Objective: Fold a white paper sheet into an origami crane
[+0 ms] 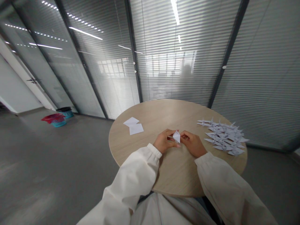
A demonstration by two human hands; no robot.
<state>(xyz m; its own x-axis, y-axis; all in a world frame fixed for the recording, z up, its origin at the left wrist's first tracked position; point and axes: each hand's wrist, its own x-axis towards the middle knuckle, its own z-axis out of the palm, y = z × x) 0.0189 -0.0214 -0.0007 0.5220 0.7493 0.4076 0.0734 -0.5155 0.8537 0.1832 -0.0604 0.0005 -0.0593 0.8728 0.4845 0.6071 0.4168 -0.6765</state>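
Observation:
A small folded piece of white paper point(176, 136) is held between my two hands over the middle of the round table point(168, 112). My left hand point(166, 139) grips it from the left, with thumb below and fingers above. From the right, my right hand point(192, 143) pinches its edge, fingers curled. To the left lie flat sheets of white paper point(136, 128), partly overlapping. Several folded white paper cranes point(226, 137) with pointed tips sit in a cluster on the table's right side.
Glass partition walls with blinds point(175, 84) stand right behind the table. On the floor at far left are a blue bin with a red liner point(56, 120) and a bin with a black liner point(67, 112). Farther left is a white door point(30, 76).

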